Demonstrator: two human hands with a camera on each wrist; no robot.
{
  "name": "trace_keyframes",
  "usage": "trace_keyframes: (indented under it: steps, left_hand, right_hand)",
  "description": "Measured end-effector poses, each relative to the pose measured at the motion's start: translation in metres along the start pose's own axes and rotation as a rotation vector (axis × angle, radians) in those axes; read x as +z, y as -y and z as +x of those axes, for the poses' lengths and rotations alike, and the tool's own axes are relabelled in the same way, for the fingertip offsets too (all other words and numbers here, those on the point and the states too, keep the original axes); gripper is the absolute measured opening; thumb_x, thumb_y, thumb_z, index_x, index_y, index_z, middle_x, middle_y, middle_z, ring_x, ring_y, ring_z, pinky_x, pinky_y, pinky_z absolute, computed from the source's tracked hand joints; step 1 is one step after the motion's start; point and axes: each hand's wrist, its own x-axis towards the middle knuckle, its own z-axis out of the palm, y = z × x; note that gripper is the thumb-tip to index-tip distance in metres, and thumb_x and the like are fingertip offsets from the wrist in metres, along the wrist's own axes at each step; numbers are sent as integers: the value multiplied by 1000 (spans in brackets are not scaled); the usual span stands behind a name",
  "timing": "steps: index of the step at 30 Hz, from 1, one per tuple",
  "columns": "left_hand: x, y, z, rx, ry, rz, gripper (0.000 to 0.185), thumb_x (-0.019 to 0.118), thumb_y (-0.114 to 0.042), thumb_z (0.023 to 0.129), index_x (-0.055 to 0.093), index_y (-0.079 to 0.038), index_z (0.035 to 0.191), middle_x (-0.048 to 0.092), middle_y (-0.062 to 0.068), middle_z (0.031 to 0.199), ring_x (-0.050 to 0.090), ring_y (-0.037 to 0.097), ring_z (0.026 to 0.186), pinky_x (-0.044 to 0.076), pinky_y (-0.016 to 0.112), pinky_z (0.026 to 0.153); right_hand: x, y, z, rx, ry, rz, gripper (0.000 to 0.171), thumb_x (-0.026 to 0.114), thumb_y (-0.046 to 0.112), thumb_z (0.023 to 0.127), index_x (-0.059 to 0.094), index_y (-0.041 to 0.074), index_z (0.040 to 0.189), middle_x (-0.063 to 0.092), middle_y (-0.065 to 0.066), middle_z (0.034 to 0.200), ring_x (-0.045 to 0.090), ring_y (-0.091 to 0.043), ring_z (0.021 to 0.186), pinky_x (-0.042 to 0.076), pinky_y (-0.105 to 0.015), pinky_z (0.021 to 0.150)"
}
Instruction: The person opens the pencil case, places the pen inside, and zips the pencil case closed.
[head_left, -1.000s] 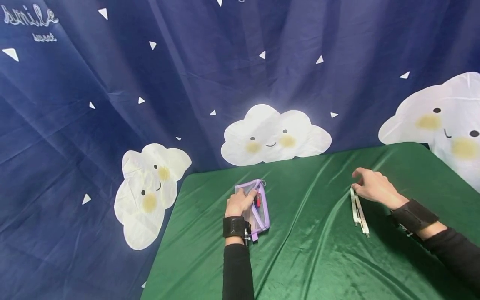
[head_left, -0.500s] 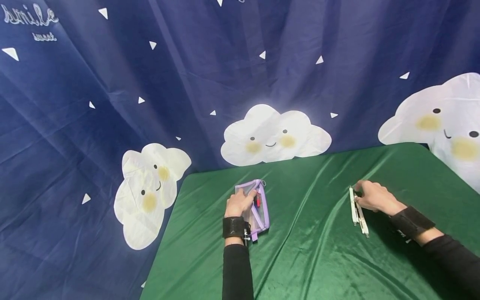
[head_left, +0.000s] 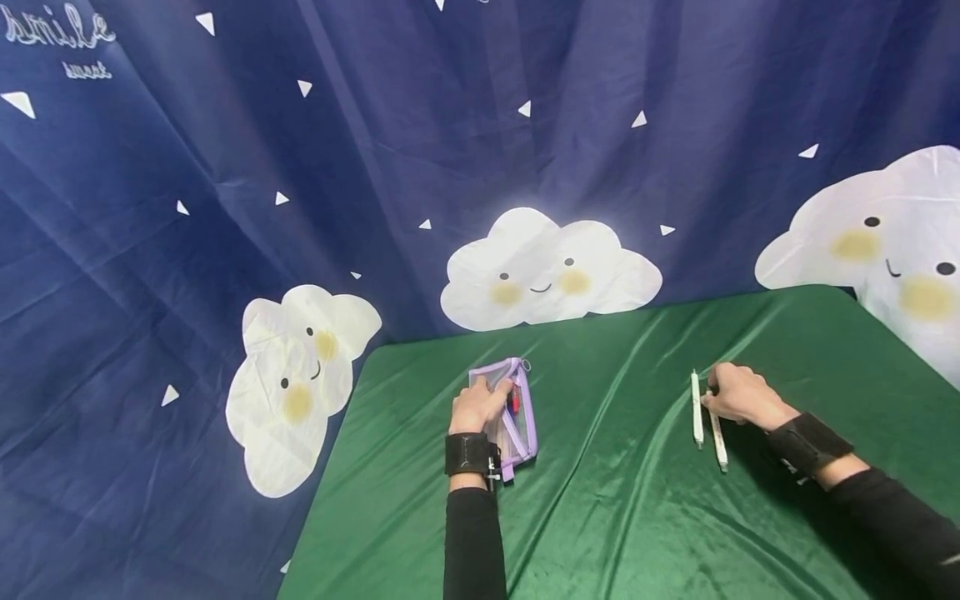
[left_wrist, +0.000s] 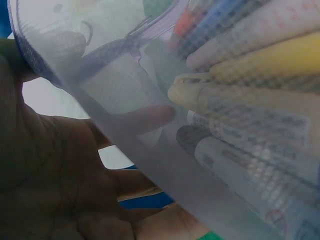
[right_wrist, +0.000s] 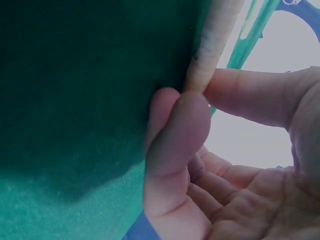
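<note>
A see-through pencil case (head_left: 531, 421) with purple trim lies at the left of the green cloth, my left hand (head_left: 475, 408) gripping its left side. Through its mesh in the left wrist view, several pens (left_wrist: 250, 145) show, among them a yellow one. The thumb and index finger appear behind the sheer wall there. Farther right are two slim white pens, lying apart from each other. My right hand (head_left: 746, 396) pinches the far end of the right pen (head_left: 718, 442) between thumb and index finger. The left pen (head_left: 697, 412) lies just beside the fingertips.
A green cloth (head_left: 592, 517) with soft folds covers the table. Behind and to the left hangs a dark blue curtain (head_left: 390, 125) printed with smiling clouds and white triangles.
My right hand has come down to the right pen and pinches its end. The two pens, close together before, now lie farther apart, shifted slightly left. My left hand has stayed on the pencil case.
</note>
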Motion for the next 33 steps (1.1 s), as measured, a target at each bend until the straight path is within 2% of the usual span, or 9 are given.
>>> trace_keyframes:
  steps: [3, 5, 7, 8, 12, 17, 22, 27, 33]
  left_hand:
    - [1, -3, 2, 6, -2, 3, 71, 36, -64, 82, 49, -10, 127, 54, 21, 127, 50, 45, 113, 42, 52, 91]
    - [1, -3, 3, 6, 0, 1, 71, 35, -64, 83, 49, -10, 127, 54, 20, 127, 50, 45, 113, 42, 52, 92]
    - [2, -4, 4, 7, 1, 0, 70, 35, -63, 83, 49, -10, 127, 54, 20, 126, 50, 45, 113, 42, 51, 91]
    - [3, -4, 4, 8, 3, 2, 70, 35, -63, 83, 49, -10, 127, 55, 20, 126, 50, 45, 113, 42, 51, 91]
    - [3, -3, 5, 1, 7, 17, 69, 34, -63, 84, 49, -10, 127, 54, 21, 126, 50, 45, 112, 42, 52, 91]
    - [3, -3, 5, -7, -3, 35, 68, 35, -62, 84, 48, -11, 127, 53, 22, 126, 50, 46, 112, 42, 52, 91]
    - [2, -3, 4, -9, -7, 56, 71, 34, -64, 84, 48, -11, 128, 53, 22, 127, 50, 46, 112, 42, 52, 92]
    - [1, -3, 4, -18, -10, 71, 71, 35, -62, 84, 45, -9, 130, 51, 23, 128, 48, 48, 113, 41, 53, 92]
    - [3, -5, 4, -17, -9, 62, 72, 34, -63, 84, 46, -9, 130, 52, 22, 128, 48, 47, 113, 41, 53, 92]
  right_hand:
    - [-2, -2, 2, 8, -27, -13, 21, 54, 11, 78, 43, 12, 60, 39, 4, 47, 41, -13, 41, 32, -26, 41]
    - [-4, -4, 4, 26, -28, -10, 20, 53, 11, 74, 43, 12, 58, 39, 4, 46, 41, -13, 42, 32, -26, 41]
    - [-9, -7, 6, 49, -33, -11, 10, 53, 13, 74, 52, 6, 67, 45, 3, 50, 44, -13, 46, 33, -26, 44]
    - [-12, -8, 7, 60, -38, -14, 11, 53, 14, 74, 55, 4, 75, 49, 3, 52, 46, -13, 48, 34, -26, 46]
    - [-30, -6, 9, 83, -75, 0, 36, 53, 22, 79, 53, -3, 106, 62, 0, 63, 54, -13, 56, 39, -26, 51]
    - [-52, 7, 14, 51, -172, 67, 36, 52, 24, 84, 51, 1, 112, 69, -9, 72, 62, -14, 54, 44, -29, 51]
    - [-61, 29, 29, -6, -282, 148, 33, 53, 22, 85, 52, 4, 113, 69, -19, 82, 65, -18, 54, 48, -29, 49]
    - [-58, 53, 50, -41, -317, 251, 32, 55, 17, 85, 53, 5, 114, 68, -22, 84, 67, -24, 56, 50, -30, 47]
    - [-53, 70, 70, -54, -332, 332, 31, 52, 14, 86, 52, 6, 116, 67, -24, 86, 67, -24, 56, 54, -34, 51]
